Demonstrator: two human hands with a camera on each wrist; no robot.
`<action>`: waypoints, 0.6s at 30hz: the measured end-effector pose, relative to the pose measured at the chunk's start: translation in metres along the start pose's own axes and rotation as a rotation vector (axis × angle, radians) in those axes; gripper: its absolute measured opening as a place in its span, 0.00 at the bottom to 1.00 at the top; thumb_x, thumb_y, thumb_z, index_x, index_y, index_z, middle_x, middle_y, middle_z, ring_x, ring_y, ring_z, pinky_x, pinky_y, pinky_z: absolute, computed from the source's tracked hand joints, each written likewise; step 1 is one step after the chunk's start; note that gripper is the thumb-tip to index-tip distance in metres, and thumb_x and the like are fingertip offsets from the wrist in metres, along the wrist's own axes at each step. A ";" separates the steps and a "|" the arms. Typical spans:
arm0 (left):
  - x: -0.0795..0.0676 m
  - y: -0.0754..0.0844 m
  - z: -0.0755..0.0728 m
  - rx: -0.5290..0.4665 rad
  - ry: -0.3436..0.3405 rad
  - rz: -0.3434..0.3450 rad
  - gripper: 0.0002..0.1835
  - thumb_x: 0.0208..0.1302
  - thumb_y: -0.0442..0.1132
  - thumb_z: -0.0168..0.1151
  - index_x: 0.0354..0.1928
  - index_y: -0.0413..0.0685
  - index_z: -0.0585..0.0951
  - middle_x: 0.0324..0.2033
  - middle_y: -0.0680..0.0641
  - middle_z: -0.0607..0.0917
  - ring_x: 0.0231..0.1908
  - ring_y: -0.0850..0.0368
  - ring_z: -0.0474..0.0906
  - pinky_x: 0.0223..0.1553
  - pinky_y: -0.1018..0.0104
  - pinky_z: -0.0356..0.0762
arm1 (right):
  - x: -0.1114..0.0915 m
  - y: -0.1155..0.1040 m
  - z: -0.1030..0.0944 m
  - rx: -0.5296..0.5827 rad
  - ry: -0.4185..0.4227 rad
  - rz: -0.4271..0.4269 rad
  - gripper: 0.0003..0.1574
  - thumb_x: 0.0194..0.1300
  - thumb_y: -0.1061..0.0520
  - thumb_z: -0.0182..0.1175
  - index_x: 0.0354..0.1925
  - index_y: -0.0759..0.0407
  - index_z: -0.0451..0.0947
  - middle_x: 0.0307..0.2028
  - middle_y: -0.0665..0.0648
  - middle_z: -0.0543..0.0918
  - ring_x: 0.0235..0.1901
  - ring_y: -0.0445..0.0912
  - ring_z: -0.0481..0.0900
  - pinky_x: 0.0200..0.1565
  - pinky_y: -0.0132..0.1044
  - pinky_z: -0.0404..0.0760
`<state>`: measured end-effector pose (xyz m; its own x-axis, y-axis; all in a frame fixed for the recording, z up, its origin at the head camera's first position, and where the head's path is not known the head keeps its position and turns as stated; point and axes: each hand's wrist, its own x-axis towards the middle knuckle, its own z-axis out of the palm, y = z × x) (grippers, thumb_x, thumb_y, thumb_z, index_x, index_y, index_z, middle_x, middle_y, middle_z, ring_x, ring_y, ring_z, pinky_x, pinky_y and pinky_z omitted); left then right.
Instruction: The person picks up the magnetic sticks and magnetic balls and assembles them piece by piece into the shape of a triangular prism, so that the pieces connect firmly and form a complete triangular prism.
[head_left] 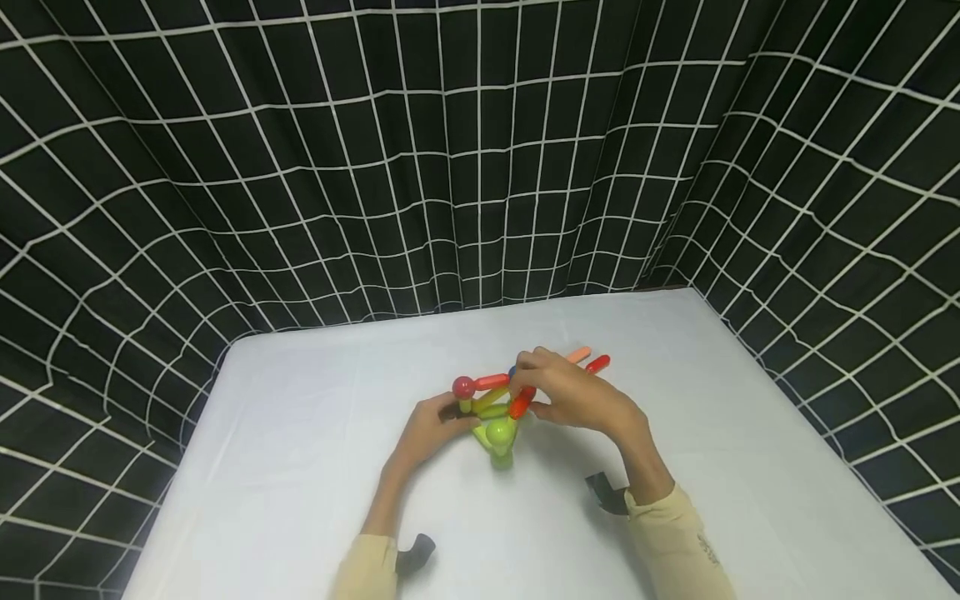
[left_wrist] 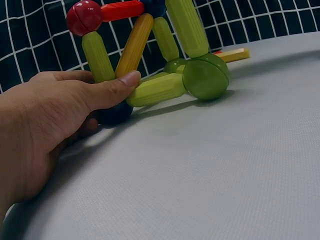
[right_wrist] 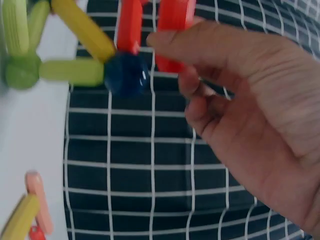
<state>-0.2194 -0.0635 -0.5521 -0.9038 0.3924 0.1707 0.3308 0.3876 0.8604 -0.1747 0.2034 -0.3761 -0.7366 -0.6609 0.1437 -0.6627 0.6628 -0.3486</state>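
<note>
A toy frame of coloured rods and balls stands on the table, with a red ball (head_left: 463, 387), a green ball (left_wrist: 206, 77) and a blue ball (right_wrist: 126, 74) at its corners. My left hand (left_wrist: 75, 100) grips its lower corner, the thumb across the rods beside a dark blue ball (left_wrist: 115, 114). A yellow rod (left_wrist: 135, 45) slants up from there. Between thumb and fingers, my right hand (head_left: 573, 392) pinches a red rod (right_wrist: 173, 37) above the frame. Another red rod (head_left: 491, 382) joins the red and blue balls. Whether the held rod touches a ball I cannot tell.
Past my right hand lie a loose pink rod (head_left: 579, 354) and a loose red rod (head_left: 598, 363). A yellow rod (right_wrist: 21, 217) is beside them. The white table (head_left: 300, 433) is bordered by black cloth with a white grid (head_left: 337, 183).
</note>
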 end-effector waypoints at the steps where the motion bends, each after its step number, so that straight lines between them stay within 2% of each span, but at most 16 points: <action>1: 0.000 0.000 0.000 -0.003 0.000 0.005 0.18 0.62 0.48 0.77 0.54 0.61 0.86 0.52 0.53 0.91 0.53 0.56 0.88 0.59 0.57 0.84 | 0.002 -0.002 0.003 -0.007 -0.002 -0.007 0.17 0.56 0.68 0.76 0.41 0.51 0.87 0.39 0.47 0.82 0.46 0.42 0.77 0.51 0.36 0.84; 5: -0.001 -0.001 -0.001 -0.006 -0.003 -0.010 0.16 0.61 0.49 0.77 0.51 0.64 0.86 0.52 0.56 0.91 0.54 0.57 0.87 0.60 0.57 0.83 | 0.005 -0.005 0.010 -0.030 -0.002 -0.013 0.16 0.56 0.67 0.77 0.40 0.50 0.88 0.36 0.46 0.80 0.43 0.41 0.74 0.48 0.34 0.81; 9: -0.001 -0.001 -0.001 -0.009 -0.009 -0.017 0.16 0.62 0.50 0.76 0.51 0.66 0.86 0.53 0.56 0.91 0.55 0.57 0.86 0.61 0.55 0.82 | 0.007 -0.003 0.014 -0.063 0.023 0.002 0.16 0.56 0.65 0.78 0.40 0.48 0.89 0.37 0.48 0.77 0.43 0.42 0.73 0.47 0.34 0.80; 18: -0.001 0.004 -0.001 -0.002 0.002 -0.019 0.15 0.61 0.44 0.77 0.50 0.61 0.87 0.51 0.54 0.91 0.54 0.56 0.87 0.61 0.56 0.83 | 0.009 0.007 0.018 -0.100 0.060 0.017 0.18 0.54 0.66 0.79 0.40 0.45 0.89 0.43 0.50 0.78 0.47 0.45 0.73 0.50 0.38 0.81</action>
<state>-0.2178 -0.0632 -0.5486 -0.9104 0.3834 0.1553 0.3130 0.3931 0.8646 -0.1832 0.1959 -0.3934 -0.7524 -0.6292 0.1951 -0.6583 0.7073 -0.2578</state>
